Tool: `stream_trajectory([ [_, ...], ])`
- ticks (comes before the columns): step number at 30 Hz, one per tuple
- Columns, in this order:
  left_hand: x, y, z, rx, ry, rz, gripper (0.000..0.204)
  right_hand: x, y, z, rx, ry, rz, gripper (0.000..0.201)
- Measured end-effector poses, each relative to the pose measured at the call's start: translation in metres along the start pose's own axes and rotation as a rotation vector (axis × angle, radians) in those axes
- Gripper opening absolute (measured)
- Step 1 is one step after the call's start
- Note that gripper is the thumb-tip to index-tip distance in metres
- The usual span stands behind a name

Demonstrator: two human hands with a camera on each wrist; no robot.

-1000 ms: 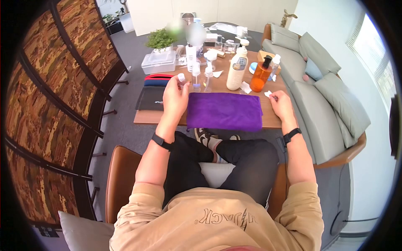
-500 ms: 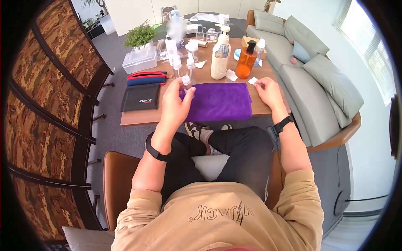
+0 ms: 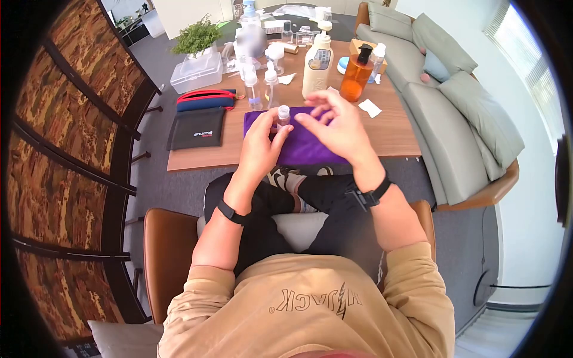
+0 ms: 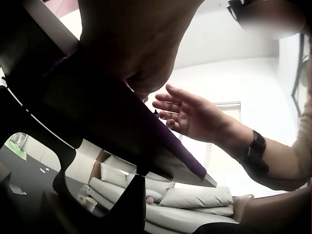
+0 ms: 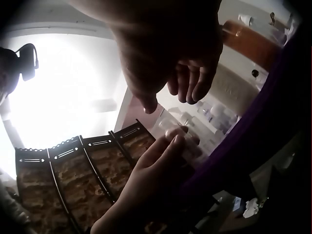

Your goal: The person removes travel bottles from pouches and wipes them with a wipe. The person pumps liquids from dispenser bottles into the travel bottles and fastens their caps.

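Observation:
Over the purple towel (image 3: 307,149), my left hand (image 3: 260,143) grips a small clear bottle with a whitish cap (image 3: 283,113) between thumb and fingers, cap upward. My right hand (image 3: 340,122) hovers just right of that bottle, fingers spread and loosely bent, holding nothing. In the left wrist view the right hand (image 4: 190,114) shows its palm with the fingers apart. The right wrist view has the left hand (image 5: 158,163) pinching the bottle below the right hand's fingertips. A white scrap of paper (image 3: 370,108) lies on the table right of the towel.
Behind the towel stand two clear pump bottles (image 3: 271,89), a cream pump bottle (image 3: 317,65) and an orange bottle with a black pump (image 3: 357,77). To the left lie a black pouch (image 3: 197,128), a red-and-blue case (image 3: 206,100) and a clear plastic box (image 3: 197,71).
The right hand has let go of the white scrap and moved left to beside the small bottle. The left hand has carried the bottle right, over the towel.

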State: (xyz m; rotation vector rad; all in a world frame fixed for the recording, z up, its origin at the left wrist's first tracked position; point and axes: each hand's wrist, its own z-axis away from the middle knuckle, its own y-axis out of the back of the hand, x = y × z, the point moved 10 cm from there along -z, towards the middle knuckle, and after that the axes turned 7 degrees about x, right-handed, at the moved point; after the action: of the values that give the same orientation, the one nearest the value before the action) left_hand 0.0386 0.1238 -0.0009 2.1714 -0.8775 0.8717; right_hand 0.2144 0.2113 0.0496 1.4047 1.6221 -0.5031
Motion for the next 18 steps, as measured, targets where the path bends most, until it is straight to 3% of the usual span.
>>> stream_trajectory([
  [4, 0.003, 0.004, 0.001, 0.024, -0.061, 0.046, 0.042, -0.017, -0.036, -0.004, -0.047, 0.056, -0.002, 0.038],
  [6, -0.002, 0.003, 0.001, 0.006, -0.014, 0.065, 0.041, 0.007, -0.048, -0.006, -0.056, -0.106, -0.014, 0.032],
  [9, -0.005, 0.003, 0.0, -0.004, 0.034, 0.091, 0.038, 0.011, -0.051, -0.006, -0.028, -0.081, -0.096, 0.028],
  [12, -0.003, 0.004, -0.001, -0.023, 0.01, 0.02, 0.038, -0.001, -0.049, -0.003, 0.068, 0.063, -0.091, 0.028],
  [18, -0.003, 0.006, 0.0, -0.036, 0.035, 0.017, 0.037, -0.01, -0.056, -0.002, -0.013, 0.042, -0.19, 0.036],
])
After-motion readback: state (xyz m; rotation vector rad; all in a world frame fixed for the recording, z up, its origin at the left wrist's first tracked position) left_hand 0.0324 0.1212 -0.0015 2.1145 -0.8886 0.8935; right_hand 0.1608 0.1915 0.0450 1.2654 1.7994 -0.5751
